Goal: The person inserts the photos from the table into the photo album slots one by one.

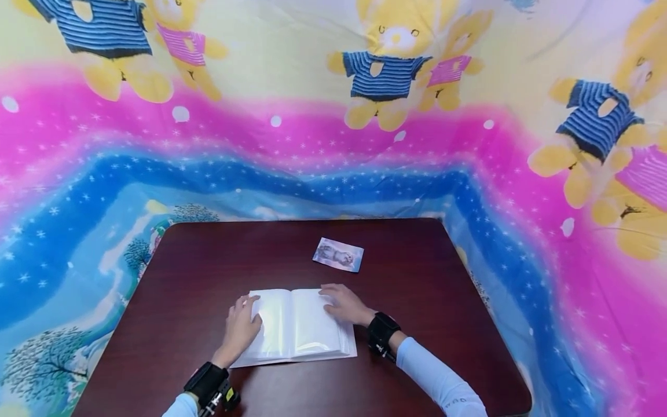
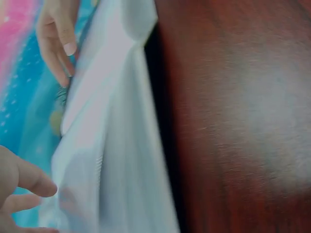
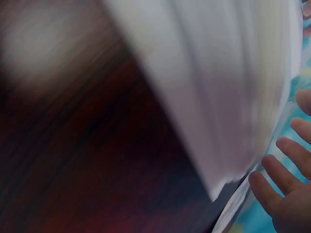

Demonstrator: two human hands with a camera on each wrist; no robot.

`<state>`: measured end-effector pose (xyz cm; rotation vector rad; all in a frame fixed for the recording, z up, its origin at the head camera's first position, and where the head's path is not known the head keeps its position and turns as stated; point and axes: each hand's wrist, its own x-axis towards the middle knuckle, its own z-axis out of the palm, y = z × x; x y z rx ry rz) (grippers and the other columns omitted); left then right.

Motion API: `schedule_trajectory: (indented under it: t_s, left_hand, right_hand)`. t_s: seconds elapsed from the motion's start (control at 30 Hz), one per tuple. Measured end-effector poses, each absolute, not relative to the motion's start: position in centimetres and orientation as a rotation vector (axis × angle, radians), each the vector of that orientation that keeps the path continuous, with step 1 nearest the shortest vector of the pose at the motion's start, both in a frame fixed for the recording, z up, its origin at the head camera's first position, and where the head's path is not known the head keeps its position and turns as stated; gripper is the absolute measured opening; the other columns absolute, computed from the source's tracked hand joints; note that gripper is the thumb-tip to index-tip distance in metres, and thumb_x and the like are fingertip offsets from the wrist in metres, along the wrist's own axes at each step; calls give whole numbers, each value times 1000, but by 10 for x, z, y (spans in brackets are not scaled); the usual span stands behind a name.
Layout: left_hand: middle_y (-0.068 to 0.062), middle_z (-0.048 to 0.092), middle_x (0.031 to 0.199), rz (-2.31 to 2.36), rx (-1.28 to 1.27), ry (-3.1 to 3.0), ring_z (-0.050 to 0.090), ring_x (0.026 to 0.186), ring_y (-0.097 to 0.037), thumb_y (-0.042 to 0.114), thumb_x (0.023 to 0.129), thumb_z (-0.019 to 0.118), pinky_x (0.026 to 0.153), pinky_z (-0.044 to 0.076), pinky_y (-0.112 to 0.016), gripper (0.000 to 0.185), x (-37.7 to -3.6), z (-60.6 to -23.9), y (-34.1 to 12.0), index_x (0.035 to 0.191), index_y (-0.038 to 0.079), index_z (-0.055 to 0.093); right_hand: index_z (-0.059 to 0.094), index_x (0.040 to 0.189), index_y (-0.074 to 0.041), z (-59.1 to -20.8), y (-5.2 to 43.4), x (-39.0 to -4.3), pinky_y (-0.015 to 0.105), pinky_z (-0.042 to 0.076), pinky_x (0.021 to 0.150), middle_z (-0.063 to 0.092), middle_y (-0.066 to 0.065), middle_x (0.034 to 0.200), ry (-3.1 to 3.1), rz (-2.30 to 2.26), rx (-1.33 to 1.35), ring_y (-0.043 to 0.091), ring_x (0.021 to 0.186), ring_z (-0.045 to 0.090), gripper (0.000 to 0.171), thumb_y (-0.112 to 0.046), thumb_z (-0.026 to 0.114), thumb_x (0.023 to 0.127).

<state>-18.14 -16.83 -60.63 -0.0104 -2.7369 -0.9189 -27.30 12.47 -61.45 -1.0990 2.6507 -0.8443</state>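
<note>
1. Nearest the viewer, two pale blue sleeves (image 1: 443, 382) are seen at the near edge of the table (image 1: 172, 324), each wrist ringed by a black band (image 1: 383, 335) on which a camera is carried.
2. Just beyond them, an open album (image 1: 297, 327) of clear pockets is laid flat near the middle of the near half of the table, its spine running near to far.
3. The left hand (image 1: 241, 325) is laid on the left page with fingers straight and loosely spread, the fingertips reaching the far left corner; nothing is pinched. The page seems to be held down so that it cannot spring up.
4. The right hand (image 1: 345, 305) is pressed flat on the far part of the right page, fingers extended toward the spine, with nothing gripped. By this the album is judged to be kept open and steady from both sides.
5. From the left wrist view, the glossy sheets (image 2: 112, 160) are shown edge-on and blurred, with fingers of the other hand (image 2: 57, 46) at their far edge; whether a sheet is being lifted cannot be told.
6. Farther off, right of centre, a photo (image 1: 338, 255) is left lying flat and slightly turned, well apart from the album and within reach of the right hand.
7. Farthest away, a bright cloth (image 1: 333, 145) printed with bears is hung behind and around the table, so the surroundings are hidden.
</note>
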Motion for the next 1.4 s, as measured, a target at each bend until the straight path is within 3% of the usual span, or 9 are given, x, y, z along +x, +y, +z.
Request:
schedule_trajectory:
  t_s: [0.1,0.23,0.4,0.53,0.63,0.8,1.0,1.23,1.4]
  left_hand:
    - [-34,52,130,-655,-127,-2754,49,113,-55,-4,81,60,77,45,-65,37,-179,-618,-163,117,-6,66]
    - [-30,58,125,-411,-245,-2686,50,118,-51,-4,75,62,87,43,-66,36,-178,-632,-158,110,-9,66]
    - [-30,61,117,-437,-425,-2589,54,114,-48,-9,68,66,94,40,-65,41,-181,-632,-143,109,-12,65]
    - [-31,61,119,-589,-616,-2519,57,113,-46,-9,74,69,95,43,-60,38,-184,-629,-122,112,-11,65]
    - [-29,60,123,-601,-751,-2511,56,116,-45,1,82,72,97,44,-57,36,-187,-630,-108,116,-9,65]
    - [-26,58,131,-494,-938,-2527,53,123,-41,16,87,72,100,42,-56,41,-183,-637,-93,122,-4,64]
    - [-21,61,129,-492,-1035,-2477,55,122,-37,15,88,70,99,43,-56,33,-174,-643,-86,119,2,68]
    - [-18,61,129,-521,-1058,-2497,55,122,-33,15,89,69,100,42,-55,30,-168,-642,-82,117,5,70]
    - [-17,62,129,-495,-1055,-2515,55,123,-33,16,90,69,101,42,-56,29,-167,-641,-80,117,6,70]
  right_hand:
    - [57,135,1,-618,132,-273,47,32,111,48,17,146,2650,-795,-1070,34,134,41,42,-14,63,97]
    - [56,137,1,-624,137,-272,46,33,111,46,16,147,2641,-765,-1065,33,136,40,43,-15,62,98]
    - [56,135,2,-620,140,-277,48,34,110,51,17,143,2580,-895,-1019,34,133,44,42,-13,63,97]
    - [57,132,5,-616,144,-287,45,42,104,59,19,132,2513,-1098,-975,33,126,52,38,-10,63,97]
    - [58,130,7,-616,148,-297,41,48,97,62,20,126,2470,-1246,-904,34,118,58,35,-8,60,99]
    - [58,126,9,-619,161,-308,43,54,84,63,22,118,2425,-1497,-537,36,103,63,31,-7,58,100]
    - [55,126,9,-624,174,-319,46,56,72,64,21,100,2448,-1657,-69,38,84,64,30,-2,58,98]
    - [49,129,7,-627,171,-333,35,59,65,64,26,102,2352,-1784,363,30,74,67,36,-4,60,96]
    - [47,131,10,-624,166,-338,32,59,66,65,30,107,2273,-1883,495,26,73,69,39,-3,59,96]
